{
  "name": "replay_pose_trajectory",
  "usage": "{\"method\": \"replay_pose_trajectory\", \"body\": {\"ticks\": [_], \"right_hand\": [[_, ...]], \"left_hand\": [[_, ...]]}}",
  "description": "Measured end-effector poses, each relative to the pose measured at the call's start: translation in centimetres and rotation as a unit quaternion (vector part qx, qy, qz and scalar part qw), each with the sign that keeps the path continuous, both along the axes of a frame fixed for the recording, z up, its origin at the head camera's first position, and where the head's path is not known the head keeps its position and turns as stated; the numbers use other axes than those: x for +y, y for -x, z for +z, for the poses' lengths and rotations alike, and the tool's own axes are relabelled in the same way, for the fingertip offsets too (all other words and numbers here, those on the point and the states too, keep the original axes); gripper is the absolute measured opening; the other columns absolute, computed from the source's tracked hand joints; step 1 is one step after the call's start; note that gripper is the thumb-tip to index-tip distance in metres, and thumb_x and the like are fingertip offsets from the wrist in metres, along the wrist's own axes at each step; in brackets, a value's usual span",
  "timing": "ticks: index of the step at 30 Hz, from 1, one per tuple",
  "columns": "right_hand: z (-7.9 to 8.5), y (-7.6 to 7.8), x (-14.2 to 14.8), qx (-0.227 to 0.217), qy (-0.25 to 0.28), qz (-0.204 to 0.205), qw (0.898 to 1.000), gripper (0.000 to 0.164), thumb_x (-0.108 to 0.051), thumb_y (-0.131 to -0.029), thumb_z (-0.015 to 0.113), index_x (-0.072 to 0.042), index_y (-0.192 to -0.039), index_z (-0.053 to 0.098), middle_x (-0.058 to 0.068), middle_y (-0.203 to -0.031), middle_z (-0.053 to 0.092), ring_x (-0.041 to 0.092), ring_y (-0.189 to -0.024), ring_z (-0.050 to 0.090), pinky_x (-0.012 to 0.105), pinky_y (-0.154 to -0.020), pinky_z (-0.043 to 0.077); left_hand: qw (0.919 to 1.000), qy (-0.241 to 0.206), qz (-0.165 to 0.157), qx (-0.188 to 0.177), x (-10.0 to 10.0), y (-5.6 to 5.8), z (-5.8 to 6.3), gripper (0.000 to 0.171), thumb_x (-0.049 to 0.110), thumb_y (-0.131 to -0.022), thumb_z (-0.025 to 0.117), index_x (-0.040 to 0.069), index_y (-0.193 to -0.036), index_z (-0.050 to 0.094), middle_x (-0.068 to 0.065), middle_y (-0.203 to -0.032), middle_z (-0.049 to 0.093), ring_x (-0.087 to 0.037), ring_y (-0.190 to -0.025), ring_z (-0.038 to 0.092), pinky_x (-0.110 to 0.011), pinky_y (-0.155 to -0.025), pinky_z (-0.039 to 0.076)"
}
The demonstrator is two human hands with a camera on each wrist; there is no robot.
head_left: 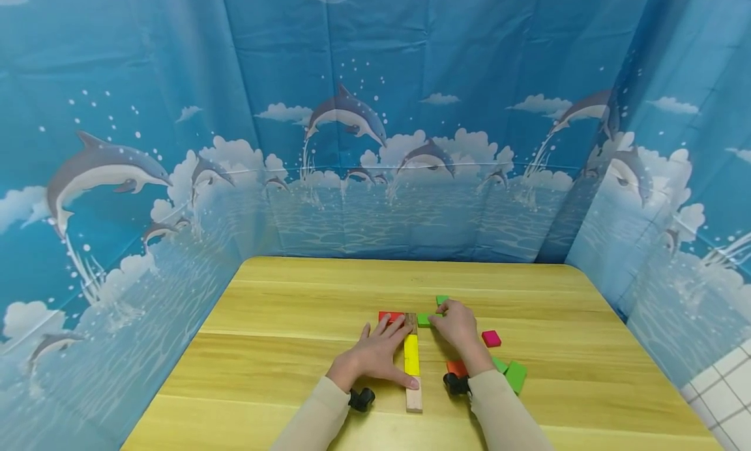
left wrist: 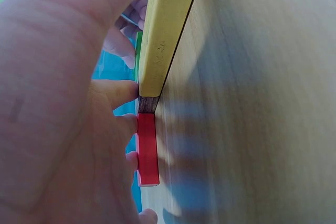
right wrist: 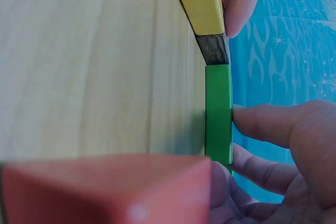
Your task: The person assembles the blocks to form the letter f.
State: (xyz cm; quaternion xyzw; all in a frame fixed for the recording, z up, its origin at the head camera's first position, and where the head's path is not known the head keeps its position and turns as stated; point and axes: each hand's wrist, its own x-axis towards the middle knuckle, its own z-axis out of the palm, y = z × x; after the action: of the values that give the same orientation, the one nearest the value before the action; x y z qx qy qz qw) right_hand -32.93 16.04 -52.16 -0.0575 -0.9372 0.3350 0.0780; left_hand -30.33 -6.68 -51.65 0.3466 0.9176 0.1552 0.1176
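My left hand (head_left: 375,356) lies spread over a T-shaped layout of flat blocks. Its fingertips touch the red block (head_left: 388,316) and the dark brown block (head_left: 411,323); the thumb rests on the pale wood block (head_left: 414,399). Between brown and pale lies a yellow block (head_left: 412,354). My right hand (head_left: 459,326) holds a green block (right wrist: 218,114) against the brown one's right side, thumb on its top and curled fingers at its outer end. Another green block (head_left: 442,300) lies just beyond those fingers, partly covered.
Right of the layout lie a pink block (head_left: 491,338), an orange-red block (head_left: 456,368) under the right wrist, and green blocks (head_left: 515,377) near the right sleeve. The wooden table (head_left: 264,347) meets a blue dolphin curtain (head_left: 387,210) at its back edge.
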Motion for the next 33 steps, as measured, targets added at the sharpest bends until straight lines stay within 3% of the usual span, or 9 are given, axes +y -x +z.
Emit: {"method": "replay_pose_trajectory", "body": {"ticks": [19, 33], "right_hand": [[1.0, 1.6, 0.6, -0.011, 0.001, 0.014, 1.000, 0.027, -0.025, -0.088, 0.078, -0.001, -0.100, 0.072, 0.013, -0.094, 0.070, 0.027, -0.078, 0.060, 0.044, -0.072, 0.054], [0.4, 0.6, 0.6, -0.020, 0.017, 0.020, 0.999, 0.024, -0.023, -0.089, 0.077, -0.001, -0.100, 0.072, 0.012, -0.091, 0.069, 0.026, -0.080, 0.061, 0.044, -0.073, 0.053]], "left_hand": [[0.9999, -0.005, 0.006, 0.012, 0.6, 0.8, 0.9, 0.116, 0.081, -0.074, 0.066, 0.026, -0.164, 0.016, -0.001, -0.169, 0.006, -0.030, -0.154, -0.003, -0.069, -0.115, 0.006], [0.9999, 0.002, 0.011, -0.008, 0.7, 0.2, 0.3, 0.114, 0.083, -0.073, 0.065, 0.028, -0.163, 0.020, 0.001, -0.169, 0.006, -0.028, -0.154, -0.001, -0.067, -0.116, 0.005]]}}
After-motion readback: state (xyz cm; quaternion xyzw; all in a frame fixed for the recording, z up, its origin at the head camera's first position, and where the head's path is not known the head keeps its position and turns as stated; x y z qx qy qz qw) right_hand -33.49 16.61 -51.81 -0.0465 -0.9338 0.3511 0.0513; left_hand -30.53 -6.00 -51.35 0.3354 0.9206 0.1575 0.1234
